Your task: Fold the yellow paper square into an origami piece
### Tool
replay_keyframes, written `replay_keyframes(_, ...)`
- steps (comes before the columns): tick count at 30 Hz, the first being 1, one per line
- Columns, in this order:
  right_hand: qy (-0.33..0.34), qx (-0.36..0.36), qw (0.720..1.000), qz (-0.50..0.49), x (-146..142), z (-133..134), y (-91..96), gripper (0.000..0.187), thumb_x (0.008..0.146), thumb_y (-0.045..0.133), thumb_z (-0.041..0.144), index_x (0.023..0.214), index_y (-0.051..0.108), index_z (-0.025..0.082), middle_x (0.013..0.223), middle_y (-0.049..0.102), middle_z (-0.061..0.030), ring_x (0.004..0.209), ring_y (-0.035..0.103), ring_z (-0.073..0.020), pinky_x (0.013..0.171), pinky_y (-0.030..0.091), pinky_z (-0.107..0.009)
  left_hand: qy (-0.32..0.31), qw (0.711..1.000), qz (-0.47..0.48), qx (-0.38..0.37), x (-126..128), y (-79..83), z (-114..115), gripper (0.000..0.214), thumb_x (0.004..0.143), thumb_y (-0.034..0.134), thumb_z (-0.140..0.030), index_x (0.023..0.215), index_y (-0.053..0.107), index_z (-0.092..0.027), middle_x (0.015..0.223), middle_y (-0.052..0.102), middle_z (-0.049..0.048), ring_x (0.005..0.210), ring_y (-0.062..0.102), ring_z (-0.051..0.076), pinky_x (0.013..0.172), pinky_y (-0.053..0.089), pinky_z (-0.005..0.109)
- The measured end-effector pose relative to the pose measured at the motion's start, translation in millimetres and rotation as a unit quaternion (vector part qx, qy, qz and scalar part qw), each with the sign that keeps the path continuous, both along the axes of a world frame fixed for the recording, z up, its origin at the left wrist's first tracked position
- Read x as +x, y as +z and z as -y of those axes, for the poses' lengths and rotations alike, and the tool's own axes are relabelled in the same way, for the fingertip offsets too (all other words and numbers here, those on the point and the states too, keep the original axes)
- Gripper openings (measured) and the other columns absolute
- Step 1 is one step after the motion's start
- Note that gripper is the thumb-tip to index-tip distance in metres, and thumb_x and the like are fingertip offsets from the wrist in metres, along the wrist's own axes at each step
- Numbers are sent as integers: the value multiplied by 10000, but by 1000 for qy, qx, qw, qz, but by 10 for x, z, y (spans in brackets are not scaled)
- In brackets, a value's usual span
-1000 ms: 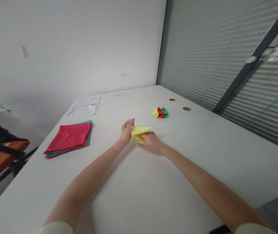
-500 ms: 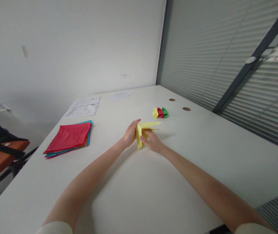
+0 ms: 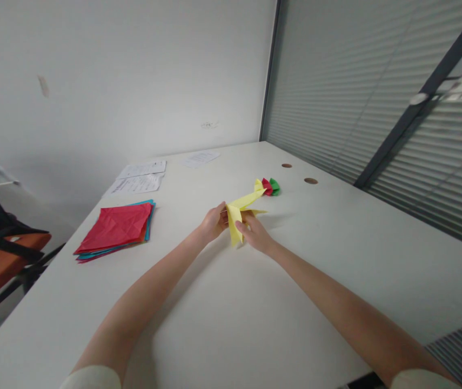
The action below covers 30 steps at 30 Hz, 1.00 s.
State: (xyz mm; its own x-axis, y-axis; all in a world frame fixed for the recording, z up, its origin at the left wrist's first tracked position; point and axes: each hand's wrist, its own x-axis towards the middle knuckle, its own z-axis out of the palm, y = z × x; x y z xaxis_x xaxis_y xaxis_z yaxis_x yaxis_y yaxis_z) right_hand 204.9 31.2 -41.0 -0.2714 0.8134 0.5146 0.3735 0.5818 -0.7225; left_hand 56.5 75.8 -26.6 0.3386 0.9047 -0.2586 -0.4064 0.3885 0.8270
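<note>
Yellow paper: The folded yellow paper [image 3: 235,216] was between your two hands, mid-surface, with flaps spread toward the right and one hanging toward you; whether its lowest tip touched the surface [image 3: 231,313], you could not tell.
Left hand: Your left hand [image 3: 215,220] was at the paper's left edge, its fingers against it; their grip was partly hidden, so you could not tell whether they clamped it.
Right hand: Your right hand [image 3: 255,233] had its fingers clamped on the paper, the thumb on the near side and the others among the folds.
Small folded pieces: Beyond your hands, to the far right, you had a yellow piece [image 3: 258,185], a red piece [image 3: 267,187] and a green piece [image 3: 274,187] side by side.
Sheet stack: On your left lay a stack of coloured sheets [image 3: 117,227], red on top.
Printed pages: Printed pages [image 3: 137,184] lay at the far left.
</note>
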Motion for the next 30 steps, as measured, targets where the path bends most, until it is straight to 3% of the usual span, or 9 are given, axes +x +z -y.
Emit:
replay_keyframes(7, -23, 2, 1000, -15, -29, 7, -14, 474, 855, 515, 567, 1094, 652, 182, 1088, 668, -110, 1091, 560, -299, 976, 424, -436, -6, 1000, -13, 19, -14, -41, -29, 285, 906, 539, -354, 746, 643, -142, 705, 649, 80, 683, 608, 182, 679, 487, 292)
replay_keyframes(13, 14, -52, 998, -29, -33, 33, 29, 445, 868, 497, 556, 964, 697, 169, 949, 707, -91, 990, 623, -287, 917, 471, -406, -4, 1000, -11, 18, -9, -7, 10, 264, 909, 530, -297, 733, 638, -132, 672, 642, 73, 628, 592, 164, 644, 485, 277)
replay_keyframes(19, 3, -71, 996, -59, -24, -17, -28, 491, 849, 517, 576, 1060, 675, 162, 1011, 701, -100, 1018, 616, -286, 936, 469, -424, -10, 1000, -14, 17, -14, 21, 13, 258, 896, 558, -312, 729, 638, -131, 653, 629, 63, 596, 574, 152, 642, 485, 274)
replay_keyframes(24, 20, -42, 997, -68, -12, -65, -57, 536, 890, 433, 603, 1171, 636, 194, 1135, 668, -102, 1180, 542, -288, 1041, 404, -434, -19, 999, -7, 32, -6, 23, 37, 246, 860, 615, -349, 731, 626, -140, 642, 617, 45, 616, 575, 151, 663, 488, 283)
replay_keyframes(30, 15, -5, 1000, -26, -10, -72, -89, 520, 892, 431, 612, 1127, 661, 209, 1156, 660, -105, 1181, 528, -295, 1038, 392, -450, -9, 999, -17, 45, 2, 26, 62, 199, 820, 653, -311, 733, 628, -134, 612, 590, 24, 597, 557, 139, 634, 484, 274)
